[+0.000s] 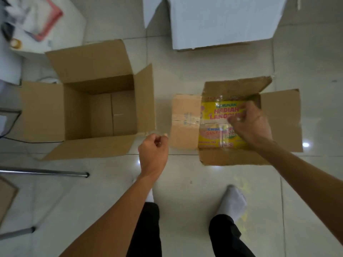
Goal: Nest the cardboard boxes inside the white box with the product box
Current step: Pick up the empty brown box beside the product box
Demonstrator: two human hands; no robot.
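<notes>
A large open cardboard box (100,112) stands on the floor at the left, with nothing in it and its flaps spread. At the right sits a smaller open cardboard box (280,117) holding a yellow product box (215,127) wrapped in clear plastic. My right hand (250,125) rests on top of that product box, fingers curled on its wrapping. My left hand (154,151) hovers loosely closed between the two cardboard boxes, holding nothing. The big white box (222,21) stands at the top, its side facing me.
Glossy tiled floor all around. My feet in white socks (233,203) are at the bottom centre. Metal furniture legs (44,172) reach in from the left. A white surface with papers and a tape roll (15,43) is at the upper left.
</notes>
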